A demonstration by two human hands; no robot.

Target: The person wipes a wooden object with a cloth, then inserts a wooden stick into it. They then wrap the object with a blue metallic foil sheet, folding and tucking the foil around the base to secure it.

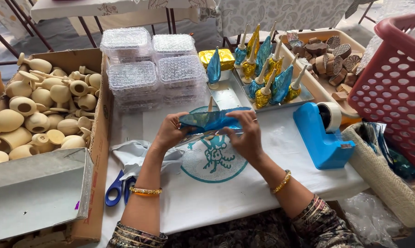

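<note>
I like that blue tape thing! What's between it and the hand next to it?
Only bare white cloth lies between the right hand and the blue tape dispenser, seen from the head camera.

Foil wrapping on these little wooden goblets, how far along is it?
Done: roughly ten blue and gold wrapped goblets stand on the steel tray. In hand: the left hand and right hand fold blue foil around one piece. Left: a cardboard box piled with bare wooden goblets.
</note>
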